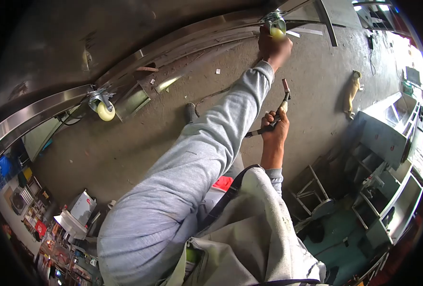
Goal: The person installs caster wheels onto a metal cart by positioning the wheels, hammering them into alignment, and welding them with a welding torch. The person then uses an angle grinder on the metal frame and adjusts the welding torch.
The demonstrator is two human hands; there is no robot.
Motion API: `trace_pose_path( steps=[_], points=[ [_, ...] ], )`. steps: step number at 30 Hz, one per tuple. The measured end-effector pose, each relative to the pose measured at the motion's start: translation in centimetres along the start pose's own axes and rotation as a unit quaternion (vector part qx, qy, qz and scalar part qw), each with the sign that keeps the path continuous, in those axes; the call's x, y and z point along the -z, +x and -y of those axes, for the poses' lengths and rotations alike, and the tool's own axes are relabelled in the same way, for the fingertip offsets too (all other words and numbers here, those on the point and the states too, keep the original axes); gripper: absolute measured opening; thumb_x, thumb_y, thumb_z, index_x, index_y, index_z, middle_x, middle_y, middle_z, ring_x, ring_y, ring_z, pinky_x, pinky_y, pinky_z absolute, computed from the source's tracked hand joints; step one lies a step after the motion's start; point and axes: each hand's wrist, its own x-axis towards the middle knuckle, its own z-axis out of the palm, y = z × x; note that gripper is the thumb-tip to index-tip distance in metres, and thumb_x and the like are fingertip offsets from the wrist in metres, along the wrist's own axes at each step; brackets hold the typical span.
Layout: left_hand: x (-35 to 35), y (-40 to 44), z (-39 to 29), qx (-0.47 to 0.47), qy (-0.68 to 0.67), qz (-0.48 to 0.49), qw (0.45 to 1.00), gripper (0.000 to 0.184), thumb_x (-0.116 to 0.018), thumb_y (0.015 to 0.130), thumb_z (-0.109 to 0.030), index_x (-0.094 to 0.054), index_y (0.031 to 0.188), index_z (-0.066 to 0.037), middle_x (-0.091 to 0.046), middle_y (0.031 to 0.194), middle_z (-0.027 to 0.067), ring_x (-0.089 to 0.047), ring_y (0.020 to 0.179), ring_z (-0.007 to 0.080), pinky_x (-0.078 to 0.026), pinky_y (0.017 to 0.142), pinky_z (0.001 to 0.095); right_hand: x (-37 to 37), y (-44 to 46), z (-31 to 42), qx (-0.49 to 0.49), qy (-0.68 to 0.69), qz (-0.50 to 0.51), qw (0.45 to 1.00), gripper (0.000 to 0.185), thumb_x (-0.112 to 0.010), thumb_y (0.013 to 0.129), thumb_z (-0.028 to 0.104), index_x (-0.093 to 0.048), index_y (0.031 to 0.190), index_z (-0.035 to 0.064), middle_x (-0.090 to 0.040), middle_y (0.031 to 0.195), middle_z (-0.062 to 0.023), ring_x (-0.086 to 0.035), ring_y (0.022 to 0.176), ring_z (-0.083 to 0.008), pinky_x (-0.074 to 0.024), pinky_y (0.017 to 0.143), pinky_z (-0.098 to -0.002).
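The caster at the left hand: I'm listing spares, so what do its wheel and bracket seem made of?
Wheel: probably plastic or nylon, judging by its pale yellow, smooth-looking surface with a soft sheen. Bracket: metal, likely plated steel, given its bright silvery glints; the exact coating can't be told.

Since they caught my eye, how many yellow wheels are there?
2: one wheel at the left hand, a second wheel toward the picture's left. Others may be hidden.

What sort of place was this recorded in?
Probably a metalworking workshop: the right hand holds what looks like a black, curved welding torch with a reddish tip, a large shiny metal body bears a cream-yellow caster wheel, and pale grey, box-shaped metal pieces stand nearby.
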Motion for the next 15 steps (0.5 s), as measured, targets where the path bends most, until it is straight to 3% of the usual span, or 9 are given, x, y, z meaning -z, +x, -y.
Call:
trace_pose_path(
  steps=[1,2,4,6,8,10,12,14,15],
  points=[
    [-0.6,-0.1,1.1,-0.092,0.068,-0.048,0.992,0.027,-0.068,0.094,-0.047,-0.064,0.089,-0.021,-0.062,0.08,-0.0074,-0.055,0.067,0.0099,-0.045,0.062,0.0301,0.0,0.1,0.3,-0.011,-0.009,0.005,1.0,0.021,-0.063,0.105,0.03,-0.049,0.097,0.0156,-0.052,0.079,-0.0019,-0.051,0.059,-0.0142,-0.0429,0.05,-0.0285],
    [0.4,0.1,0.5,0.036,-0.057,0.037,0.997,0.027,-0.067,0.094,-0.047,-0.064,0.093,-0.02,-0.063,0.083,-0.0064,-0.056,0.069,0.0113,-0.047,0.064,0.0307,0.0,0.4,0.7,-0.014,-0.022,0.013,1.0,0.022,-0.062,0.105,0.03,-0.049,0.098,0.0145,-0.053,0.079,-0.0018,-0.052,0.059,-0.0137,-0.043,0.049,-0.0285],
    [2.5,0.6,-1.1,0.345,-0.267,0.109,0.893,0.03,-0.067,0.094,-0.047,-0.064,0.099,-0.018,-0.066,0.09,-0.0043,-0.059,0.074,0.0141,-0.049,0.069,0.0318,0.0,0.5,1.7,-0.017,-0.043,0.027,0.999,0.022,-0.062,0.106,0.03,-0.051,0.098,0.0123,-0.054,0.079,-0.0017,-0.052,0.059,-0.0129,-0.0434,0.048,-0.0283],
    [3.1,1.4,-1.8,0.22,-0.029,0.185,0.957,0.039,-0.074,0.085,-0.041,-0.063,0.109,-0.012,-0.069,0.099,0.0038,-0.066,0.086,0.0212,-0.054,0.078,0.0347,-0.3,-0.2,2.6,0.001,-0.067,0.019,0.998,0.022,-0.064,0.105,0.03,-0.05,0.097,0.0144,-0.054,0.078,-0.0017,-0.052,0.059,-0.0133,-0.0435,0.049,-0.0292],
    [4.0,0.8,-5.1,0.074,0.321,0.199,0.923,0.06,-0.082,0.072,-0.031,-0.06,0.122,-0.004,-0.073,0.112,0.0155,-0.073,0.102,0.0311,-0.058,0.089,0.0393,0.5,0.0,3.1,0.003,-0.064,0.039,0.997,0.021,-0.065,0.104,0.029,-0.049,0.098,0.0167,-0.053,0.077,-0.0021,-0.052,0.059,-0.0148,-0.0431,0.051,-0.0307],
    [4.6,0.6,-7.3,0.031,0.371,0.182,0.91,0.072,-0.085,0.064,-0.026,-0.058,0.126,-0.001,-0.072,0.117,0.0217,-0.073,0.11,0.0369,-0.059,0.094,0.0434,1.1,0.2,2.6,-0.001,-0.063,0.03,0.998,0.02,-0.065,0.103,0.027,-0.048,0.1,0.0167,-0.054,0.077,-0.0023,-0.053,0.059,-0.0149,-0.0434,0.05,-0.0302],
    [6.7,1.7,-8.6,0.056,0.395,0.323,0.858,0.079,-0.087,0.064,-0.032,-0.055,0.126,0.007,-0.068,0.123,0.0284,-0.071,0.109,0.042,-0.059,0.094,0.0484,2.2,0.2,2.3,0.0,-0.052,0.03,0.998,0.02,-0.066,0.102,0.025,-0.048,0.103,0.0166,-0.054,0.077,-0.0025,-0.054,0.059,-0.0149,-0.0436,0.05,-0.0297],
    [9.3,0.6,-10.3,-0.147,0.449,0.268,0.839,0.087,-0.089,0.064,-0.037,-0.053,0.128,0.009,-0.064,0.12,0.0307,-0.068,0.109,0.0456,-0.057,0.092,0.0498,2.8,1.7,1.7,0.009,-0.031,0.055,0.998,0.019,-0.067,0.102,0.023,-0.049,0.107,0.0164,-0.054,0.077,-0.0026,-0.054,0.059,-0.015,-0.0437,0.05,-0.0292],
    [11.2,1.8,-8.9,-0.375,0.414,0.211,0.802,0.082,-0.085,0.068,-0.032,-0.051,0.133,0.007,-0.061,0.117,0.0268,-0.063,0.107,0.0422,-0.052,0.091,0.0541,3.2,2.8,1.4,0.024,-0.022,0.067,0.997,0.019,-0.067,0.101,0.02,-0.051,0.111,0.0154,-0.054,0.077,-0.0018,-0.054,0.059,-0.0148,-0.0433,0.049,-0.0283]
  ],
)
